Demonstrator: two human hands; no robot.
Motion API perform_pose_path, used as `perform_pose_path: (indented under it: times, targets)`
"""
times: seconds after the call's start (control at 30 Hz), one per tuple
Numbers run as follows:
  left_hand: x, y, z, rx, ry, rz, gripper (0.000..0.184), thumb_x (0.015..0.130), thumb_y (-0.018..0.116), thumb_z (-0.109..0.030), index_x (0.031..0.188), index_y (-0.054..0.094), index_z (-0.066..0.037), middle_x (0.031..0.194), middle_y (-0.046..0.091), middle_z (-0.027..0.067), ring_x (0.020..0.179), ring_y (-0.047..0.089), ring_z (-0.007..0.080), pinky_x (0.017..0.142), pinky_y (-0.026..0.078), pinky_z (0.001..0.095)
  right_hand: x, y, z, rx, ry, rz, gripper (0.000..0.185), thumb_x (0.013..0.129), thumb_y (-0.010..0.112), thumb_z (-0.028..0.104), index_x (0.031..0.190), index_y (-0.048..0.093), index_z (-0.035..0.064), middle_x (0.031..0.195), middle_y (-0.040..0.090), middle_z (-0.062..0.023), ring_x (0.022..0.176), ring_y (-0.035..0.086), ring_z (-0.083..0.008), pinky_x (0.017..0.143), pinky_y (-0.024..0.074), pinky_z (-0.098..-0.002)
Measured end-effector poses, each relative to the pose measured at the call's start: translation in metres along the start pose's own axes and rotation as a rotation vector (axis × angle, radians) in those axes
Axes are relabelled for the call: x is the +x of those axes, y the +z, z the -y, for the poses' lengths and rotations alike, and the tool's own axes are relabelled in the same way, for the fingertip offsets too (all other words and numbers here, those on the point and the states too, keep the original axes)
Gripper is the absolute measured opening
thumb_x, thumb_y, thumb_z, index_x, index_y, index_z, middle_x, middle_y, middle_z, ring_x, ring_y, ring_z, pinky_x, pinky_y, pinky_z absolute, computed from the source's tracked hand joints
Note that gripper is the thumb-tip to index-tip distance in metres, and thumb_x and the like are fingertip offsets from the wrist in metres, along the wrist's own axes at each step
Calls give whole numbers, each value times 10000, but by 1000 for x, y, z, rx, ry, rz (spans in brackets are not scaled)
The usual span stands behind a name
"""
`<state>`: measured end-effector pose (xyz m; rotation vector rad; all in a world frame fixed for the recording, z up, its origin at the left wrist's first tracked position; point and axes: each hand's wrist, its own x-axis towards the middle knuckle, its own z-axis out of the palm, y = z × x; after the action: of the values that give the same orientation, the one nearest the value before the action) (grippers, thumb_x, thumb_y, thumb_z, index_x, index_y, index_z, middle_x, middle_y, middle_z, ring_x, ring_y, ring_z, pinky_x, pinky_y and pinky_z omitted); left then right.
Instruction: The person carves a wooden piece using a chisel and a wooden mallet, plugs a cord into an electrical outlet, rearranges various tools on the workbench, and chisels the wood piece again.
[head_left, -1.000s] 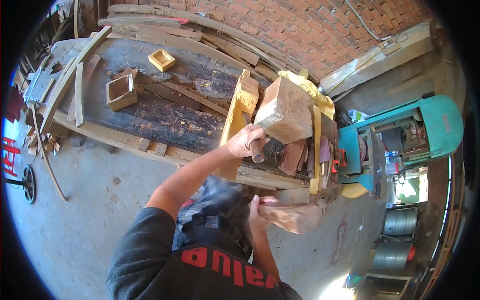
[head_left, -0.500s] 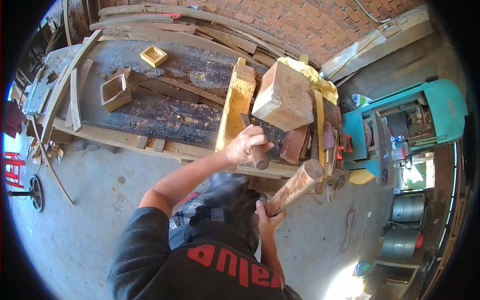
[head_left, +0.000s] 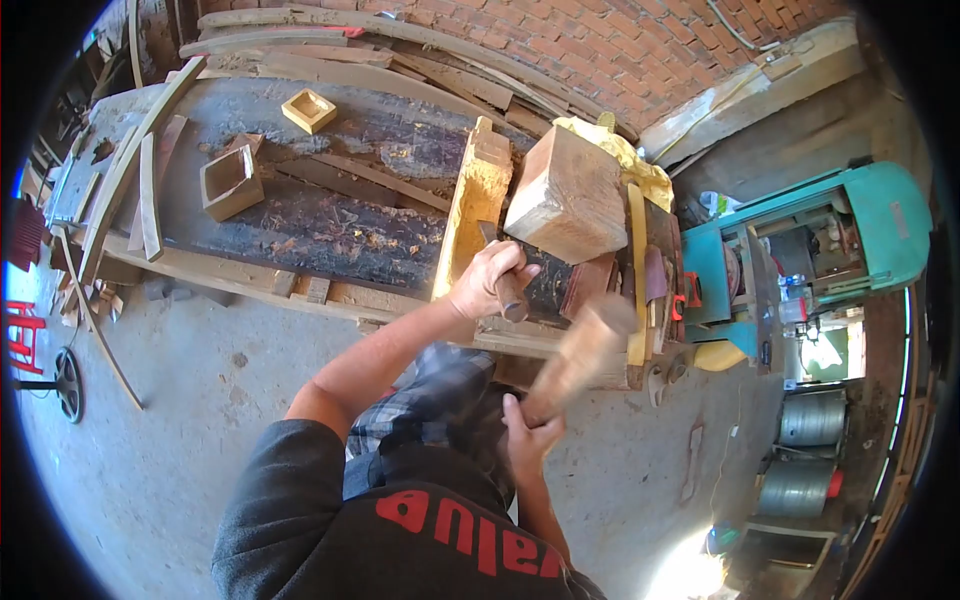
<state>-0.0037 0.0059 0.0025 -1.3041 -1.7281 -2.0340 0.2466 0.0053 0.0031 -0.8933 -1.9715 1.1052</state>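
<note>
My left hand [head_left: 492, 280] is wrapped round a chisel [head_left: 511, 299]. Its handle end points toward me, and its blade meets or overlaps the right edge of a hollowed yellow wood piece [head_left: 470, 205]; whether the tip touches cannot be made out. In my right hand [head_left: 530, 436] is a round wooden mallet [head_left: 582, 352], blurred by motion, its thick end up and to the right of the chisel handle. Just right of the yellow piece, a large pale wood block [head_left: 568, 195] rests on the dark workbench slab [head_left: 330, 235].
Two small hollow wooden boxes, a yellow one [head_left: 309, 111] and a brown one [head_left: 231, 184], sit on the slab's left half. Long boards [head_left: 400, 80] lie along the brick wall [head_left: 600, 50]. A teal machine [head_left: 885, 225] stands at right, near wood strips [head_left: 637, 270].
The mallet has swung slightly left, closer to the chisel handle, and is now blurred. My left hand and the chisel have shifted slightly up; the yellow piece stays put.
</note>
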Motion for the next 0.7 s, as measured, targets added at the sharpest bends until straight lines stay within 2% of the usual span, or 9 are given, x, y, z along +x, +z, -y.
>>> perform_pose_path:
  times: [0.1,0.17,0.2,0.23,0.43,0.5,0.53,0.67,0.7]
  targets:
    - [-2,2,0,8,17,12,276,801,718,-71,741,448,-72,675,496,118,640,515,345,600,407,420,0,-6,21,39,-185,-36,213,799,743,53,792,531,38,718,598,-51,586,576,-139,541,468,-287]
    - [1,4,-1,12,50,17,278,798,721,-72,740,449,-72,676,499,118,641,517,344,604,408,419,1,-12,-6,-479,-367,139,222,784,763,105,809,556,28,764,605,-61,661,577,-150,612,465,-304]
    - [1,4,1,1,48,18,281,797,723,-80,743,447,-73,674,497,117,641,517,346,607,405,419,11,-1,3,-201,-86,163,287,757,788,157,871,574,4,785,607,-59,690,571,-154,641,454,-308]
    - [1,5,3,-9,45,21,284,797,725,-88,746,446,-74,671,495,116,641,516,348,611,402,420,17,9,18,-215,-31,105,331,746,798,187,939,642,-31,824,671,-141,750,658,-223,676,507,-346]
    - [7,4,2,12,-43,4,299,800,724,-86,729,434,-78,671,500,110,633,497,347,616,395,406,-3,-13,19,-148,79,82,289,731,797,169,889,649,-21,804,666,-148,722,651,-268,673,501,-378]
    - [5,6,4,25,-3,7,304,796,725,-73,730,428,-80,671,498,106,638,499,346,616,394,407,0,-13,-16,-620,-302,274,290,726,799,171,876,645,-24,791,657,-159,719,646,-285,679,496,-388]
    - [4,8,7,23,1,6,304,796,725,-73,730,428,-80,671,498,106,638,499,346,616,394,407,13,7,15,-181,-65,146,280,733,792,174,866,644,-22,780,651,-168,730,647,-283,687,494,-389]
    - [11,4,9,22,-6,-7,309,795,724,-71,730,422,-84,669,497,97,650,510,345,619,397,409,7,5,-7,-56,167,39,293,741,794,163,891,643,-38,838,681,-127,733,659,-264,701,508,-374]
    - [11,4,6,10,-9,-5,310,794,724,-70,730,421,-83,668,497,95,651,513,344,619,398,408,4,-3,8,-22,239,76,375,750,800,185,970,613,-55,857,660,-129,778,647,-263,730,514,-390]
